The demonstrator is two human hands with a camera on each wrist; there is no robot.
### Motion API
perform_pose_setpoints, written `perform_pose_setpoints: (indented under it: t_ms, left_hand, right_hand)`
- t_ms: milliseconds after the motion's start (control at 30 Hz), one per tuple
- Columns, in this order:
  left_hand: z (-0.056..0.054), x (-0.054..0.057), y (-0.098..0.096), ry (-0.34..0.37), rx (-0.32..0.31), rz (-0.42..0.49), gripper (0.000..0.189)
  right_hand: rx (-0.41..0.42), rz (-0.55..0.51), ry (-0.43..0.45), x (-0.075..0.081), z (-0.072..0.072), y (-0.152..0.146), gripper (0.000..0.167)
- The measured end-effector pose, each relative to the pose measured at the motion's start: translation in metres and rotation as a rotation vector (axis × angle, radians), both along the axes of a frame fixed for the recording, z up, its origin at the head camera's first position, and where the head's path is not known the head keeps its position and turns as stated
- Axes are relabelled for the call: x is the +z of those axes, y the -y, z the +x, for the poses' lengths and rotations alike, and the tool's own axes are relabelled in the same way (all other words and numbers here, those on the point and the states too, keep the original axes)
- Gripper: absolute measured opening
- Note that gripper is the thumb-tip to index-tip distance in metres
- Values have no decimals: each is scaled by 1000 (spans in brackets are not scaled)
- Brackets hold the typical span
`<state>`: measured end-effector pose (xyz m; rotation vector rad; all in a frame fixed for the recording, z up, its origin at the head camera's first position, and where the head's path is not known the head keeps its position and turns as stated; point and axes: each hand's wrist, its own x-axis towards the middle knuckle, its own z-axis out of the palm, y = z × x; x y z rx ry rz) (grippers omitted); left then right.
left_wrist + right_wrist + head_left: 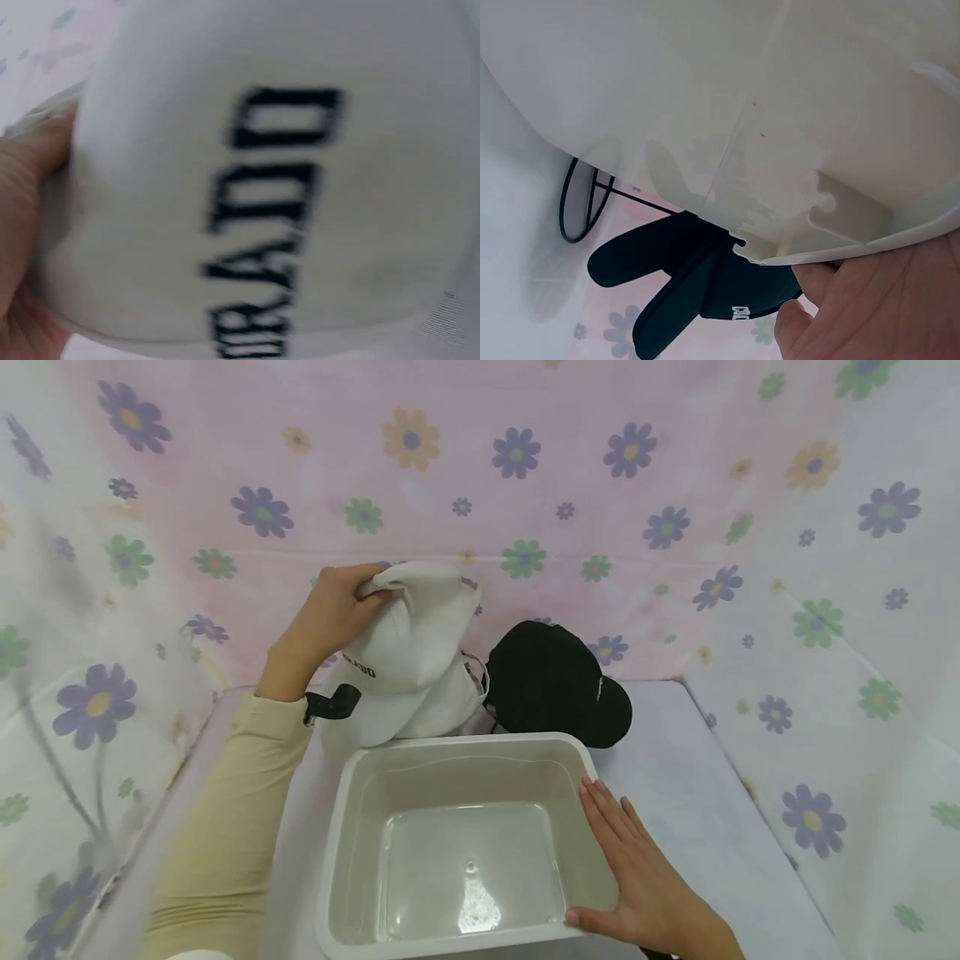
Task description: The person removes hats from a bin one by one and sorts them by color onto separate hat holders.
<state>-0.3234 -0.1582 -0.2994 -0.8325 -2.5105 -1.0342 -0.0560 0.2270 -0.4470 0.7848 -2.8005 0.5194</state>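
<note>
My left hand [326, 614] pinches the edge of a white cap [420, 627] and holds it up at the back left. Dark block letters run across the cap's front, seen close in the left wrist view on the white crown [165, 187]. Another white cap [438, 706] shows just below it, partly hidden. To the right is a black cap [543, 681]. My right hand [645, 881] lies with straight fingers on the right rim of an off-white plastic bin [457, 747]. In the right wrist view my right hand [885, 300] touches the bin's rim.
A black wire stand [591, 202] and dark cap brims [675, 304] appear beyond the bin in the right wrist view. Flower-patterned cloth [517, 502] rises behind and on both sides of the white table [712, 827].
</note>
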Motion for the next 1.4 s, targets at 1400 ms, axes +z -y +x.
perform_pose_setpoints:
  t_ms: [1400]
  left_hand:
    - [-18, -59, -15, 157, 11, -136, 53]
  right_hand:
    - [10, -37, 44, -2, 1, -4, 120]
